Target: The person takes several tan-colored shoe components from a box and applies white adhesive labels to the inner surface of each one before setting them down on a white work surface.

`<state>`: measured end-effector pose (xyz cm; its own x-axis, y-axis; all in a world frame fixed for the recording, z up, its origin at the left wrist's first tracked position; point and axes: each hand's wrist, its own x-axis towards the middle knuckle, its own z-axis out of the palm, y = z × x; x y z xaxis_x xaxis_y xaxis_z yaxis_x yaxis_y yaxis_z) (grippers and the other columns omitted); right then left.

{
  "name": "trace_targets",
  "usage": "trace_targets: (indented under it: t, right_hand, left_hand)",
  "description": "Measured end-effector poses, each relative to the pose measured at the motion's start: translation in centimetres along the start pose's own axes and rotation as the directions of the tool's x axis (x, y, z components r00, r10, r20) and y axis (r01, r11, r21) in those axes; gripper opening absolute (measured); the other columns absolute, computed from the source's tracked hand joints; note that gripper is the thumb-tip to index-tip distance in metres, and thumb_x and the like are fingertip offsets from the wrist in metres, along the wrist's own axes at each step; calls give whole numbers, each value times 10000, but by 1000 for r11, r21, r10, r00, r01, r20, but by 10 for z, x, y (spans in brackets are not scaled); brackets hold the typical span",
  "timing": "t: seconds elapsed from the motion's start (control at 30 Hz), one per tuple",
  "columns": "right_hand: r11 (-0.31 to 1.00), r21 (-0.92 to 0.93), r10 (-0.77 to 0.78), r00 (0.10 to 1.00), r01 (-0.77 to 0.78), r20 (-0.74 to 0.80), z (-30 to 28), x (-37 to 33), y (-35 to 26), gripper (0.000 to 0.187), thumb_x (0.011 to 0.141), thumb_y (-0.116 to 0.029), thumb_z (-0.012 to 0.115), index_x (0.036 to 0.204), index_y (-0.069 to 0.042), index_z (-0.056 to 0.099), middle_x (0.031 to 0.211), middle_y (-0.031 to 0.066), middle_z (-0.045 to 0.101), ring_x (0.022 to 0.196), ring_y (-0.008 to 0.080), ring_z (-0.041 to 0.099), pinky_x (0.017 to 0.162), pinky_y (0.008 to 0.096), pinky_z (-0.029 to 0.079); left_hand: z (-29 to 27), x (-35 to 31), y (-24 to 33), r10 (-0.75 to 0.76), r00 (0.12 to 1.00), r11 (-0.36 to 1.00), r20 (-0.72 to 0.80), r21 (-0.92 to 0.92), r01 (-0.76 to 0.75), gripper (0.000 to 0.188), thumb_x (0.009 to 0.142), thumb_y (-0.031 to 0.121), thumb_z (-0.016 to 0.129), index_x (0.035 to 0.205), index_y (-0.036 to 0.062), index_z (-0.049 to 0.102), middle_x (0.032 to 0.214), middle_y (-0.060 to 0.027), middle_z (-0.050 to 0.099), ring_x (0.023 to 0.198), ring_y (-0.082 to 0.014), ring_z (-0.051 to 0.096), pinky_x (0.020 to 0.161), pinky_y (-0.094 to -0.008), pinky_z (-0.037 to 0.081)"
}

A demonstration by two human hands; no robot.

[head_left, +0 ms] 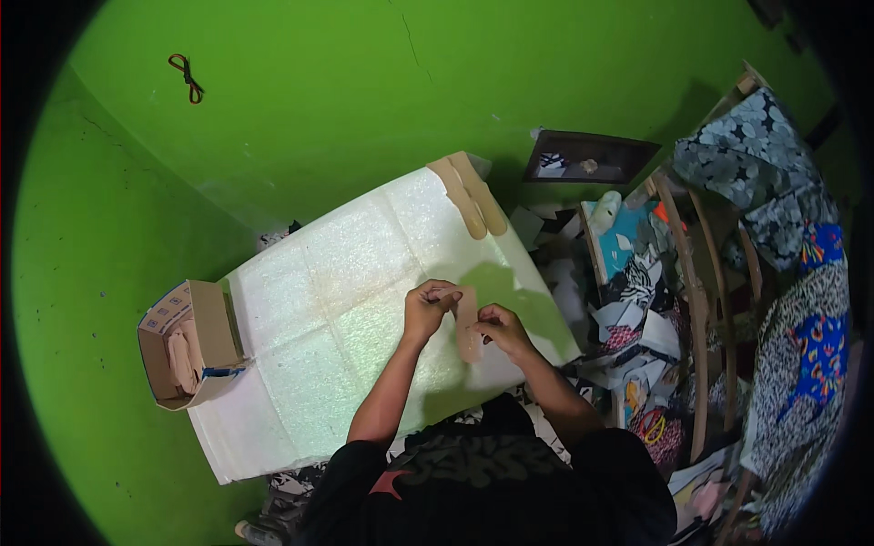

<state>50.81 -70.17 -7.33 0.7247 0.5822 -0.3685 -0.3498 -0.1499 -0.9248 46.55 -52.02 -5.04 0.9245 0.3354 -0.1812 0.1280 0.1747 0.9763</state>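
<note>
Between my hands, over the near right part of the white-covered table, is a thin beige sock-like piece. It hangs lengthwise with its rounded end towards me. My left hand pinches its upper end with thumb and fingers. At its right edge, my right hand has its fingers closed on the piece lower down. Two long beige pieces with rounded ends lie side by side at the table's far right corner. Their exact kind I cannot tell.
An open cardboard box with pinkish-beige pieces inside stands at the table's left end. Green walls rise behind and left. To the right are a wooden rack, heaped cloth scraps and hanging patterned fabric.
</note>
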Motion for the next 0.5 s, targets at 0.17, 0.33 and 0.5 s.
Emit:
trace_targets:
  t: [0.17,0.33,0.5]
  right_hand:
    - [1000,-18,-19,1000,19,4,-54,31,-8,146,766,-65,670,867,-48,566,781,10,578,696,86,550,552,231,452]
    - [1000,31,2,997,1,-82,-98,59,-7,114,774,-60,656,857,-53,578,762,16,585,666,89,548,537,232,456]
    - [998,61,26,985,-16,-172,-128,100,3,119,769,-53,660,856,-53,580,692,13,575,566,84,524,494,222,426]
  left_hand:
    - [46,40,-7,26,994,998,-104,-48,-31,230,776,0,659,994,-34,593,804,-91,663,702,-113,614,636,-226,486]
    - [77,68,-26,-38,988,998,-147,-47,31,427,787,-15,607,1181,9,443,1046,-133,577,843,-157,595,724,-271,480]
    - [88,88,-66,179,971,966,-158,216,-143,386,784,-16,588,1134,35,434,1062,-134,553,866,-212,607,731,-301,493]
